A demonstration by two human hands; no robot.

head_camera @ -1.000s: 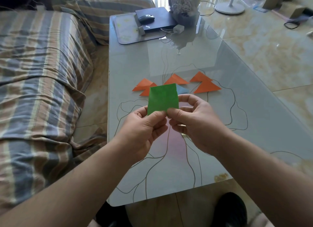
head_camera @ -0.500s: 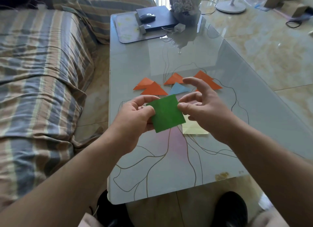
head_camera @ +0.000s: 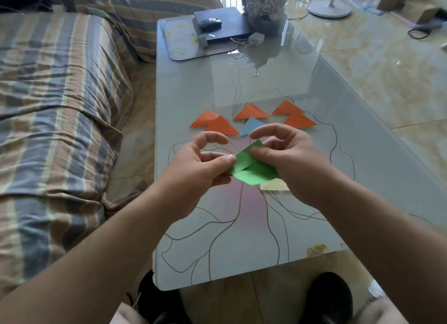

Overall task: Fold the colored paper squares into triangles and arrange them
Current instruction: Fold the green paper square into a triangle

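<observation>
Pinching the green paper square [head_camera: 251, 170] above the tabletop [head_camera: 193, 86] from the head view: left hand [head_camera: 200, 164] on its left corner, right hand [head_camera: 287, 156] on its upper edge, sheet half-bent between. Looks light, thin and floppy, creasing easily; best held at opposite corners, near orange triangles [head_camera: 221, 125].

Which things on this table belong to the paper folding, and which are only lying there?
For the folding:
- green paper, pinched by left hand and right hand
- orange triangles
- blue triangle
- yellow paper

Only lying there:
- mouse
- laptop
- mat
- charger
</observation>
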